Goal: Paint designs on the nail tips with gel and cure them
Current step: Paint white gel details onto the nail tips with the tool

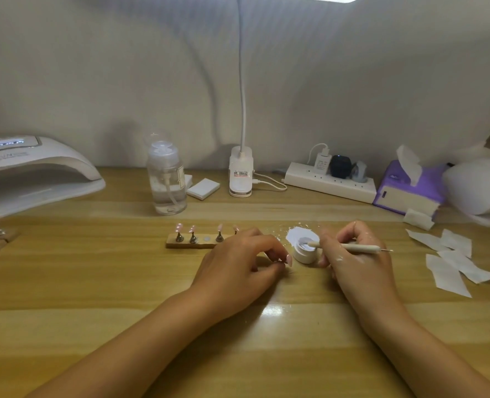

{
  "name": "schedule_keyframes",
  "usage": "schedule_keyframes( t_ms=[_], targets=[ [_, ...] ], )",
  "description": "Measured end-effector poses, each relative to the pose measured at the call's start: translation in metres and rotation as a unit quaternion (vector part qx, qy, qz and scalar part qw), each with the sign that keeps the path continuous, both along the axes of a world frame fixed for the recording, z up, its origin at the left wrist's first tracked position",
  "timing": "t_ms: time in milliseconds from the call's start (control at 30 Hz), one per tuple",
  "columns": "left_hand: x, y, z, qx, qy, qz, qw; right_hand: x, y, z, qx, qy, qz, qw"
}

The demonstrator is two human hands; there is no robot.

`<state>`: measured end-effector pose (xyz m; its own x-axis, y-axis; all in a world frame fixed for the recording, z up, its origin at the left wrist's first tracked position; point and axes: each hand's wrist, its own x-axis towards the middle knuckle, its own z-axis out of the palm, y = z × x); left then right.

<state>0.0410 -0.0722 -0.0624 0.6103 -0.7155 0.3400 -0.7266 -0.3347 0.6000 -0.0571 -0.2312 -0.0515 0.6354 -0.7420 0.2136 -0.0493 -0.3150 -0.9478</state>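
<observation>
Fingers (269, 248) of the left hand (238, 262): curled, with thumb and fingertips pinched together on a single pink nail tip (289, 259). The tip is held low over the table (123, 282), just left of the gel jar (302, 254). A glint under the tip suggests its metal peg is the part gripped; this is too small to confirm. The hand is palm down, with the forearm running along the near table.

Right hand (355, 254): fingers closed around a slim white dotting tool (352, 247) in a pen grip. The shaft is nearly level, its blunt end is inside the open jar, and the fine metal point projects past the hand to the right. White smears show on the knuckles and the back of the hand.

Handling assessment: the nail tip is judged very light, thin, springy and slick. Hold it by the peg or edges, never the painted face, since uncured gel will likely smear. The jar looks small and light and could skid or tip under the tool. The gel appears thick and sticky.

Just behind the jar lies its lid (296, 234), with white splatter around it. Further left, a wooden holder (186, 245) carries mounted tips (179, 226) on pegs, with one socket vacant. At far left the curing lamp (31, 168) stands with its display lit, well apart from both hands.
</observation>
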Motion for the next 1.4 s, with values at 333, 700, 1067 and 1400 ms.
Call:
schedule_keyframes(
  t_ms=[333, 700, 1067, 1400],
  targets=[
    [0.001, -0.001, 0.001, -0.011, 0.017, -0.002, 1.0, -0.003, 0.002, 0.004, 0.027, -0.031, 0.008, 0.999],
    [0.003, 0.0, 0.001, -0.019, 0.066, -0.016, 0.998, -0.01, 0.018, 0.019, 0.062, -0.144, 0.067, 0.985],
    [0.002, 0.0, 0.003, -0.022, 0.053, -0.006, 0.998, -0.004, 0.028, 0.005, 0.135, -0.067, 0.076, 0.986],
    [0.0, -0.001, 0.001, -0.027, 0.02, -0.015, 0.999, -0.004, 0.029, 0.004, 0.11, -0.032, 0.086, 0.99]
  ],
)
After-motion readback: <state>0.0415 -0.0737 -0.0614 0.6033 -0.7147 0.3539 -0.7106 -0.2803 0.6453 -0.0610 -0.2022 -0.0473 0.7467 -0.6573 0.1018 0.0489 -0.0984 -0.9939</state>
